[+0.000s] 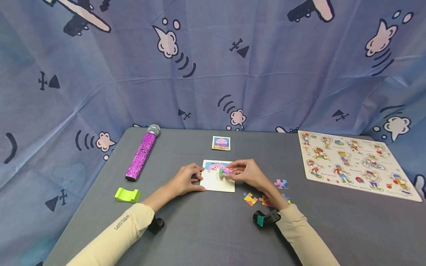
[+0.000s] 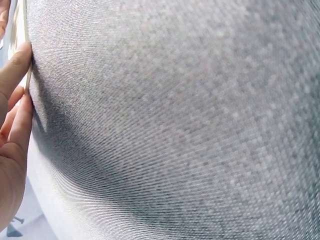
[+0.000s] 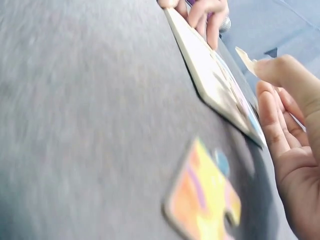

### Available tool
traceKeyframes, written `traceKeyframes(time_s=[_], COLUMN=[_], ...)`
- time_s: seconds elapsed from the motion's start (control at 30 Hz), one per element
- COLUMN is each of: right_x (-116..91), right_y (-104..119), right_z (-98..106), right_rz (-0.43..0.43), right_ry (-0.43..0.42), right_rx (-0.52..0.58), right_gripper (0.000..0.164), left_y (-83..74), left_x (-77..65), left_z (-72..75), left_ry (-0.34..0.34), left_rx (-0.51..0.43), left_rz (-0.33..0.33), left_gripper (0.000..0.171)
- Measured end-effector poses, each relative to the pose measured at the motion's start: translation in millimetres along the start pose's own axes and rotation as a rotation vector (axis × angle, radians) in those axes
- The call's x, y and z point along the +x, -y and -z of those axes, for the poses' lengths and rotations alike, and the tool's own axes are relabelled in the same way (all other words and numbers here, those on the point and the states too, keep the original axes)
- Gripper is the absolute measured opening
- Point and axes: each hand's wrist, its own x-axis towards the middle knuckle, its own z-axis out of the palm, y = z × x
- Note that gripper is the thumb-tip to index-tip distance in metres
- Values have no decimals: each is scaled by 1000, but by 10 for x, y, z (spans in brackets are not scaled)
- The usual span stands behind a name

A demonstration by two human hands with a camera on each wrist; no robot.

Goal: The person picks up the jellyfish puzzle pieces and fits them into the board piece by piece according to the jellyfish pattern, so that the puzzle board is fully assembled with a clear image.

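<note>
A small white puzzle board (image 1: 216, 183) lies on the grey table, its top strip filled with pieces of a pink and blue picture. My left hand (image 1: 186, 180) holds the board by its left edge, thumb near the front corner and fingers further up. Between thumb and fingertips my right hand (image 1: 247, 172) pinches a jigsaw piece (image 3: 245, 61), tipped up over the board's right half. Pink and green show on that piece in the head view. A yellow and orange jigsaw piece (image 3: 202, 197) lies on the table near the right hand.
Several loose pieces, one pink and blue piece (image 1: 281, 184) among them, lie beside and under the right forearm. A small picture card (image 1: 221, 143) lies behind the board. At left are a glittery pink microphone (image 1: 141, 155) and a lime-green block (image 1: 127, 195); at right, a large picture board (image 1: 357, 162).
</note>
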Motion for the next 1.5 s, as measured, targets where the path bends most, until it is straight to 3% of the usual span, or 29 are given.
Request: traceKeyframes(time_s=[0.33, 0.63, 0.87, 1.23, 1.5], right_x=[128, 175, 218, 225, 219], right_y=[9, -13, -11, 93, 113], right_z=[-234, -379, -468, -518, -502], right_rz=[3, 75, 148, 191, 160], right_ry=[-8, -12, -49, -97, -91], right_rx=[39, -21, -145, -419, -432], right_gripper=[33, 31, 27, 21, 26], left_y=[-3, 8, 18, -6, 9], left_x=[7, 13, 17, 25, 28], left_z=[-3, -12, -11, 2, -6], left_ry=[-8, -12, -16, -11, -5], left_rx=[35, 37, 20, 29, 24], left_rz=[-35, -40, -40, -31, -10], left_gripper=[27, 29, 30, 30, 29])
